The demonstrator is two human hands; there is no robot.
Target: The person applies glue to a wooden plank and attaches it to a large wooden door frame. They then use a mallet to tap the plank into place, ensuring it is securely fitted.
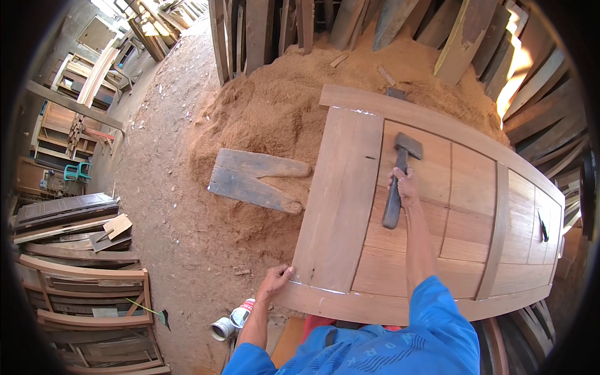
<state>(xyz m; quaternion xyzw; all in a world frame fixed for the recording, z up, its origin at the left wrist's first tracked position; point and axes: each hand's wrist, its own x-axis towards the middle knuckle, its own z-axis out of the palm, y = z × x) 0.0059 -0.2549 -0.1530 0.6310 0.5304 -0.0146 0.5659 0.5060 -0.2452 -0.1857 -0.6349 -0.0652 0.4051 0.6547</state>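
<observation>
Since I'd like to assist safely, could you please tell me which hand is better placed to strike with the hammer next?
Probably the right hand: it grips the hammer over the door, while the left hand sits at the door's near left corner.

Before you lies a brown wooden door [469,219], smeared white at two joints; your dark hammer [393,204] (blocky head away from you) slants above it.
</observation>
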